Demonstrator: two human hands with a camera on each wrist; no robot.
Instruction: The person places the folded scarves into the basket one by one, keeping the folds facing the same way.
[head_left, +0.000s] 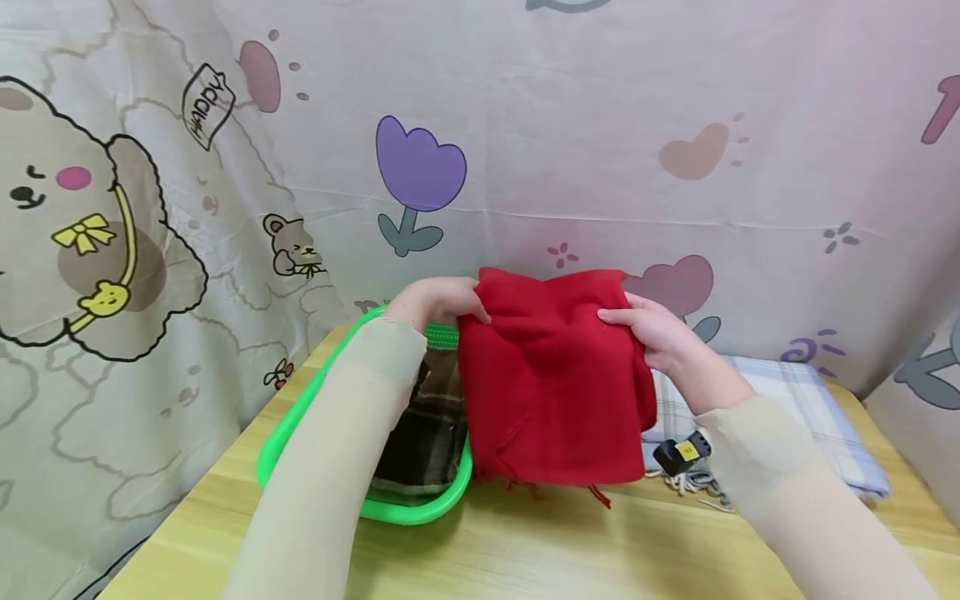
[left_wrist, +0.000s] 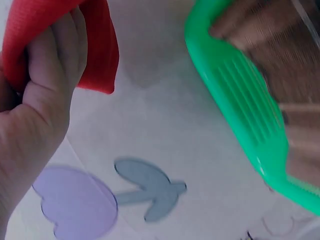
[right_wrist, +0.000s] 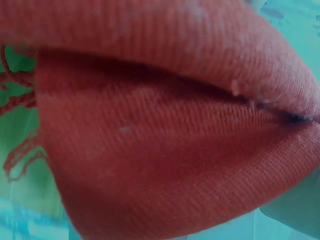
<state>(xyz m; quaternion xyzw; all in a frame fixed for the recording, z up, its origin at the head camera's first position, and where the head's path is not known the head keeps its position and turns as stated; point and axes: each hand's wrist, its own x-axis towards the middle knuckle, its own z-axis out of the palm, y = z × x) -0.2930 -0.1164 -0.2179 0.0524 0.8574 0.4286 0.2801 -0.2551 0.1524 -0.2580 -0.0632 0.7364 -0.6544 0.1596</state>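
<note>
A folded red scarf (head_left: 555, 392) with a short fringe hangs upright in front of me, held up by its two upper sides. My left hand (head_left: 453, 300) grips its left upper edge, the thumb on the near face and the fingers behind. At the opposite edge my right hand (head_left: 648, 329) pinches the cloth, thumb in front. In the left wrist view the left hand (left_wrist: 52, 70) is curled round the red scarf (left_wrist: 100, 55). Layers of the scarf (right_wrist: 140, 135) fill most of the right wrist view and hide nearly all of the right hand.
A green plastic basket (head_left: 412, 512) stands at the left, with a dark plaid scarf (head_left: 423, 442) inside. Behind my right arm lies a folded white-and-blue plaid scarf (head_left: 795, 400) with grey fringe. The wooden table (head_left: 570, 550) meets a printed curtain (head_left: 555, 125) at the back.
</note>
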